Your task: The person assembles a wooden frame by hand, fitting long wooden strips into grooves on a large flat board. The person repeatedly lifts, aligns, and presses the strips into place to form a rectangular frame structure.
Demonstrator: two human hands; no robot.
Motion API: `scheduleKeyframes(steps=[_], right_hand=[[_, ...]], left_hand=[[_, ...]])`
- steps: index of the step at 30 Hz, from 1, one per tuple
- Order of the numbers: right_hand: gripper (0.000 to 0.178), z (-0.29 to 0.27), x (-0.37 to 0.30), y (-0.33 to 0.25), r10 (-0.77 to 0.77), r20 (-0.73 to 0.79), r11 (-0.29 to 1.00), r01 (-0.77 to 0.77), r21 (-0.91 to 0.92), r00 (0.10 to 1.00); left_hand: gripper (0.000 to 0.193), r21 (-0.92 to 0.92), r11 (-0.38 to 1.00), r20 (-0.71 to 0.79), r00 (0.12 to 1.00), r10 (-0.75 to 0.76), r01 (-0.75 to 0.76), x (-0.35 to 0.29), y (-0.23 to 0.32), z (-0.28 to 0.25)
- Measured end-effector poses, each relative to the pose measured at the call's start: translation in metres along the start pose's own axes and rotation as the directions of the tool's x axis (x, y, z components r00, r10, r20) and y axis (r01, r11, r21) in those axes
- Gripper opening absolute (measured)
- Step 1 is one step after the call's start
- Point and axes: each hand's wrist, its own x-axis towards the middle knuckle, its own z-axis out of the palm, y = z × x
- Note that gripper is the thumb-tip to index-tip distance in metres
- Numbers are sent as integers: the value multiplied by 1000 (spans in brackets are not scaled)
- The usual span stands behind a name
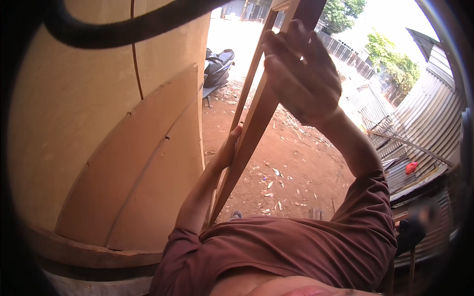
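A tall wooden frame (251,132), made of reddish-brown lengths of timber, stands in front of me and leans up to the right. Low on its left side is my left hand (230,147), wrapped round the edge with the thumb showing and the other fingers mostly hidden. My right hand (308,81) is raised near the upper part of the same frame. Its fingers are apart and slightly blurred, with light showing between them. Whether its fingertips touch the wood I cannot tell.
Wooden panels (143,172) stand close on my left. A dark backpack (218,69) rests beyond the frame. Bare reddish ground (296,167) is littered with leaves. Corrugated metal sheets (419,103) rise at right, near a red item (411,168) and a person (414,224).
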Motion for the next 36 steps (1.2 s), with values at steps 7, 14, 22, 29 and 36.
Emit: scheduleKeyframes(steps=[7, 14, 22, 29, 36], right_hand=[[46, 19, -71, -72, -182, 539, 948, 2, 318, 823], [52, -18, -15, 56, 174, 516, 891, 89, -446, 839], [59, 3, -70, -44, -48, 844, 886, -367, 283, 534], [50, -44, -31, 71, 369, 528, 868, -80, -490, 765], [53, -4, -104, -62, 53, 760, 996, 26, -91, 648]], left_hand=[[80, 408, 868, 58, 957, 284, -282, 20, -30, -11], [76, 70, 985, 125, 978, -164, 156, 32, 3, 4], [85, 18, 989, 27, 989, 146, -146, 50, -16, 23], [102, -16, 1000, 246, 969, 19, -16, 47, -27, 11], [112, 21, 986, 78, 983, 165, -167, 33, -7, 39]])
